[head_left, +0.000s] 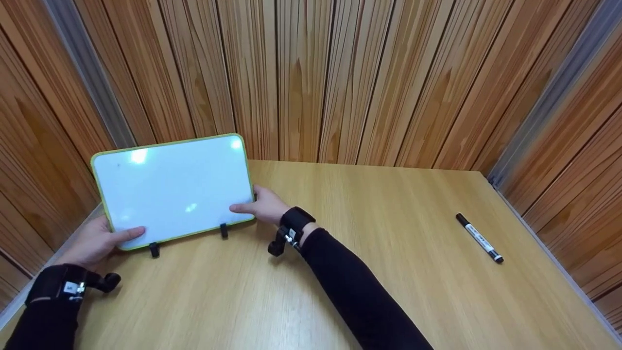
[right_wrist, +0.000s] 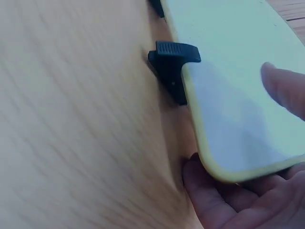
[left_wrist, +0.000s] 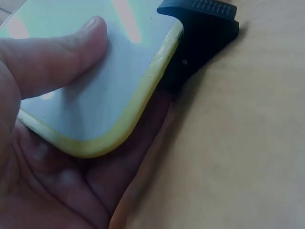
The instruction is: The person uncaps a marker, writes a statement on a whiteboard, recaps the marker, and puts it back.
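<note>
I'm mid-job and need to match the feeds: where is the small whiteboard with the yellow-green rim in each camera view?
Head: whiteboard left of centre, propped on the table, left hand and right hand gripping its lower corners.
Left wrist: its rounded corner fills the upper left, thumb on its face.
Right wrist: its corner fills the right half.
Shared landmark: the black clip feet on the bottom edge.

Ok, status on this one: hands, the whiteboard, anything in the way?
Left hand and right hand each grip a lower corner of the yellow-framed rectangular whiteboard. Board blank, on two black clip feet. Black marker pen lies apart, nothing obstructing.
</note>
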Action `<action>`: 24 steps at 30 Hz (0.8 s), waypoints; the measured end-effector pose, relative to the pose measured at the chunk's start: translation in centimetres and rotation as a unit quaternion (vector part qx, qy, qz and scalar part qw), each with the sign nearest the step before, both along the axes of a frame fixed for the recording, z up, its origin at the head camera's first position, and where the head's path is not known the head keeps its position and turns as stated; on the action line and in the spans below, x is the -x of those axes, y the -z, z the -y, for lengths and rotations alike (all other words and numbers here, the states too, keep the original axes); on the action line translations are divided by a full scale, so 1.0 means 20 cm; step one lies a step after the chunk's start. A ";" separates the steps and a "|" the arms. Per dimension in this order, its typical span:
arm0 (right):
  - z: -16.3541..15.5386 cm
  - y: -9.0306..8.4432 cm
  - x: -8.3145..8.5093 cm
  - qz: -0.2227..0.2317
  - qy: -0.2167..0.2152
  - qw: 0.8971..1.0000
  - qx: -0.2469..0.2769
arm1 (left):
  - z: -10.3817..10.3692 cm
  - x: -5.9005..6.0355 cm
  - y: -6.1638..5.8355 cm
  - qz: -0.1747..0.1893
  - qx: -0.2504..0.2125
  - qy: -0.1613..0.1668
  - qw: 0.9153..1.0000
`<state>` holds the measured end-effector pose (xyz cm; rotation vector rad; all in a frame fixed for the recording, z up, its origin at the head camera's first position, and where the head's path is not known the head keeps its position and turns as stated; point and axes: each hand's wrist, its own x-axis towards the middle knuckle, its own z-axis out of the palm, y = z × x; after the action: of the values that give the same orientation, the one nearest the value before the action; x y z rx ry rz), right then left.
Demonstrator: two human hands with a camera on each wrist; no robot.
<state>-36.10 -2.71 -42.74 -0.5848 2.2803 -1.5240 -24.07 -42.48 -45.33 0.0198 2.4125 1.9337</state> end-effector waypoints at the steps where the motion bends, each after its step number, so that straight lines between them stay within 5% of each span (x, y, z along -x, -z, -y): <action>1: -0.01 0.01 0.01 0.004 0.000 1.000 0.012 | -0.01 0.01 0.00 -0.004 -0.004 0.003 1.000; 13: -0.11 0.05 0.02 0.097 0.022 0.989 0.111 | -0.17 0.04 -0.01 -0.019 0.025 0.032 0.999; 24: -0.25 0.08 0.03 0.095 0.025 0.986 0.132 | -0.29 0.12 -0.02 -0.009 0.095 0.042 0.995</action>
<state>-36.65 2.19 -44.27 -0.4302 1.9810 -1.8378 -26.42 -36.73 -45.00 0.1290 2.5516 1.6716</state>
